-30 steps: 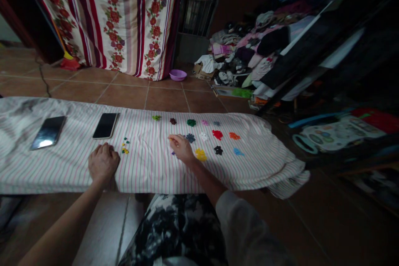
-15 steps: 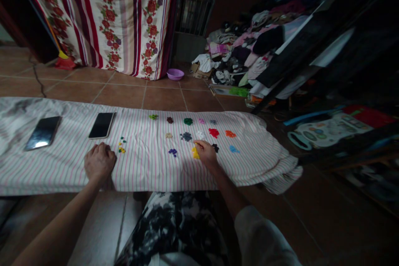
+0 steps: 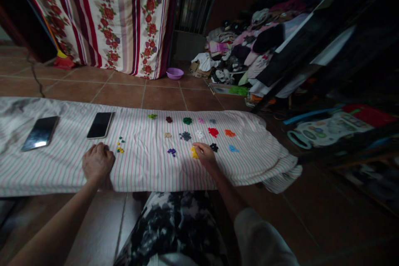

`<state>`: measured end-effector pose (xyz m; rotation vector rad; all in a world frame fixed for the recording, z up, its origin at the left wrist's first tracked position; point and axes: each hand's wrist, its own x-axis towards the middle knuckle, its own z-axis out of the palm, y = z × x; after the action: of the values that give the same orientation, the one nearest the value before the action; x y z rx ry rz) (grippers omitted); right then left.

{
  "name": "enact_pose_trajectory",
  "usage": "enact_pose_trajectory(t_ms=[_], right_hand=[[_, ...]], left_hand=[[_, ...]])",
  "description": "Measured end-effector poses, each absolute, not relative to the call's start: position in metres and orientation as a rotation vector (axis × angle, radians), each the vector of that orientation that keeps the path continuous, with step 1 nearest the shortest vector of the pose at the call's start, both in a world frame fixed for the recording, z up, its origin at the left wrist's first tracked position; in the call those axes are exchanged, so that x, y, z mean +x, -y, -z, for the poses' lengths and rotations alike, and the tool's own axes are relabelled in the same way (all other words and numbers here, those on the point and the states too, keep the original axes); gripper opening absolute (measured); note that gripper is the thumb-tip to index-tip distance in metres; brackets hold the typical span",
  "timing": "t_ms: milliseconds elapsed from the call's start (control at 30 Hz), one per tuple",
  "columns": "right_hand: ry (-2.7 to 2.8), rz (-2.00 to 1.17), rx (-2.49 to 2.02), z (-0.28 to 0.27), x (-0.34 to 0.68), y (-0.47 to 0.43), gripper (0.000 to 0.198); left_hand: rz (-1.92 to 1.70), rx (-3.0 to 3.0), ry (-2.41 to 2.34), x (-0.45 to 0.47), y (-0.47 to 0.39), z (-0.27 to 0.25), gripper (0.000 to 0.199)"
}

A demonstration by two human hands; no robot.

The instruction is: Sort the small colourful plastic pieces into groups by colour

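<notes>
My right hand (image 3: 204, 153) is over a pile of small yellow pieces (image 3: 195, 153), thumb and forefinger pinched together at its upper edge. Whatever lies between those fingertips is too small to make out. Knuckles up, my left hand (image 3: 98, 161) rests on the striped cloth (image 3: 140, 170) with its fingers curled under, hiding anything inside. Beside it lies a small group of green and yellow pieces (image 3: 120, 149). Near my right hand are piles of black pieces (image 3: 214, 147), white pieces (image 3: 200, 134), dark grey pieces (image 3: 185, 136) and purple pieces (image 3: 171, 152).
Two phones, one dark phone (image 3: 40, 133) and another phone (image 3: 100, 125), lie at the left. Red pieces (image 3: 213, 132), orange pieces (image 3: 230, 133) and blue pieces (image 3: 233, 149) sit farther right. Green pieces (image 3: 187, 121) are at the back. A purple basin (image 3: 175, 73) stands on the floor beyond.
My right hand has shifted very slightly down at the yellow pile, its fingertips still pinched. My left hand stays in place on the cloth. The whole view has drifted slightly.
</notes>
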<state>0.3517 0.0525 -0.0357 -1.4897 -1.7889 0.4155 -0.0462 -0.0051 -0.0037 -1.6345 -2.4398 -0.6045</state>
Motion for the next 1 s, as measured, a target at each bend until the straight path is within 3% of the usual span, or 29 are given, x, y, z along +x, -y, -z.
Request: enact_pose_trajectory(t_ms=[400, 1000], right_hand=[[2.010, -0.084, -1.266, 0.047, 0.349, -0.046, 0.019], [1.672, -0.412, -1.469, 0.037, 0.348, -0.052, 0.033]], left_hand=[[0.617, -1.630, 2.429, -0.047, 0.004, 0.005, 0.023], [0.611, -1.617, 2.390, -0.053, 0.002, 0.017, 0.028]])
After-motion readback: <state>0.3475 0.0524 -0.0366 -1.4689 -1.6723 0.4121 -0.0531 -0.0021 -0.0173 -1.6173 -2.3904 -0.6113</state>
